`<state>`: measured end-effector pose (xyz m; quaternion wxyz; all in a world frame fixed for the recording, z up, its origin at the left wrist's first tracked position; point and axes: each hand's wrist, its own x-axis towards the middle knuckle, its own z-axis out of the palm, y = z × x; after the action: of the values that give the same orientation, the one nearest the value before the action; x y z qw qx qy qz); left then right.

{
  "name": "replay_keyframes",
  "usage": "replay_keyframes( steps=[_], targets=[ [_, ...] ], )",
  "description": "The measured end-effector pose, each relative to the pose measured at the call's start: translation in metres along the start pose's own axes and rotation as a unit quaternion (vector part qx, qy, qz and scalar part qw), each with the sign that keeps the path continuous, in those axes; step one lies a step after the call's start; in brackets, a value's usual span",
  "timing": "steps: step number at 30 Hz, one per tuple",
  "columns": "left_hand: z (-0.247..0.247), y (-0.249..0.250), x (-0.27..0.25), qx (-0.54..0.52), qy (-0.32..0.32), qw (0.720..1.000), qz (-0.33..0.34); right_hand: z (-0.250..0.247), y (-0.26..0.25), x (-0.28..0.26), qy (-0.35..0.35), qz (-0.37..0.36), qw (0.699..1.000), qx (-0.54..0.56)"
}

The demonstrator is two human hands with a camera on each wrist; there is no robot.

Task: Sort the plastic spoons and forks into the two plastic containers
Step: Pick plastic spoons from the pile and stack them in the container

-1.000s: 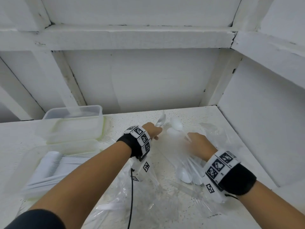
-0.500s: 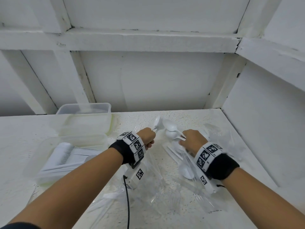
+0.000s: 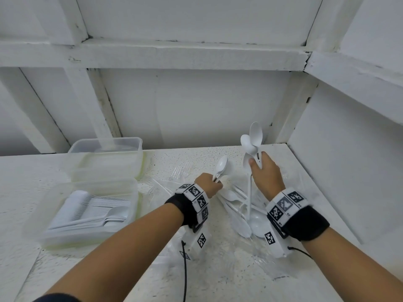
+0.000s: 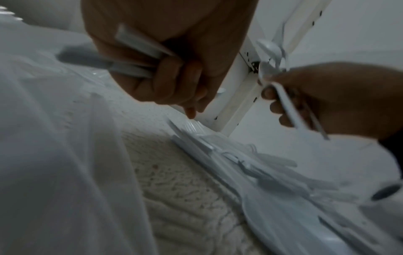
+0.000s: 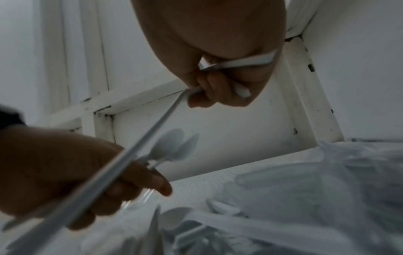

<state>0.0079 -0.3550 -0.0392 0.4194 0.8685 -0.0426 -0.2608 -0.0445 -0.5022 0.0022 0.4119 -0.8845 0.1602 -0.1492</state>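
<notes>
White spoons (image 3: 253, 140) clenched in right hand (image 3: 265, 174), more in left hand (image 3: 208, 184), loose pile (image 3: 242, 212) between.

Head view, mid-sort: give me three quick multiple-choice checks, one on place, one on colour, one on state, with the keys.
1. Where is the container that already holds spoons?
A. nearer the person than the other container
B. behind the other container
C. right of both hands

2. What colour are the spoons in the right hand?
A. black
B. white
C. red

3. What is the left hand doing?
A. lying flat and bare on the table
B. pressing down a lid
C. holding spoons in a closed grip

Answers:
1 A: the near container with stacked spoons lies in front of the far container.
2 B: the spoons fanned above the right hand are white.
3 C: the left hand has its fingers curled round spoon handles.
</notes>
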Motion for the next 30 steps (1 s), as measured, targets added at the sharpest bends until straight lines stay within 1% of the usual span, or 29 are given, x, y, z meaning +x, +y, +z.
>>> replay_keyframes(
  steps=[3,4,6,7,9,11,12,14,17,20,24,26,30],
  targets=[
    [0.007,0.004,0.006,0.072,0.009,0.997,0.01,-0.001,-0.003,0.001,-0.037,0.025,0.998,0.043],
    [0.008,0.006,0.008,0.079,0.008,0.997,0.014,-0.001,-0.003,0.0,-0.048,0.034,0.997,0.059],
    [0.009,0.008,0.009,0.058,0.002,0.998,0.025,-0.001,-0.001,-0.002,-0.066,0.047,0.993,0.086],
    [0.008,0.009,0.008,0.028,-0.004,0.999,0.027,-0.001,0.0,-0.003,-0.073,0.053,0.992,0.093],
    [0.005,0.012,0.003,-0.073,-0.024,0.997,0.019,-0.001,0.0,-0.006,-0.078,0.066,0.989,0.107],
    [-0.003,0.015,-0.006,-0.179,-0.045,0.983,0.008,-0.001,-0.002,-0.009,-0.076,0.079,0.986,0.126],
    [-0.007,0.016,-0.011,-0.215,-0.057,0.975,0.011,-0.001,-0.004,-0.011,-0.073,0.084,0.984,0.141],
    [-0.017,0.018,-0.021,-0.263,-0.076,0.961,0.028,-0.001,-0.008,-0.015,-0.066,0.089,0.979,0.174],
    [-0.03,0.016,-0.04,-0.302,-0.088,0.948,0.054,0.002,-0.017,-0.022,-0.063,0.09,0.974,0.199],
    [-0.036,0.008,-0.057,-0.315,-0.072,0.944,0.067,0.008,-0.031,-0.033,-0.082,0.081,0.967,0.225],
    [-0.039,0.0,-0.078,-0.318,-0.045,0.945,0.062,0.017,-0.048,-0.046,-0.096,0.038,0.969,0.226],
    [-0.041,-0.003,-0.09,-0.315,-0.027,0.947,0.059,0.022,-0.055,-0.052,-0.096,0.024,0.967,0.234],
    [-0.05,-0.014,-0.108,-0.306,0.005,0.95,0.064,0.032,-0.067,-0.07,-0.082,0.018,0.968,0.235]
  ],
)
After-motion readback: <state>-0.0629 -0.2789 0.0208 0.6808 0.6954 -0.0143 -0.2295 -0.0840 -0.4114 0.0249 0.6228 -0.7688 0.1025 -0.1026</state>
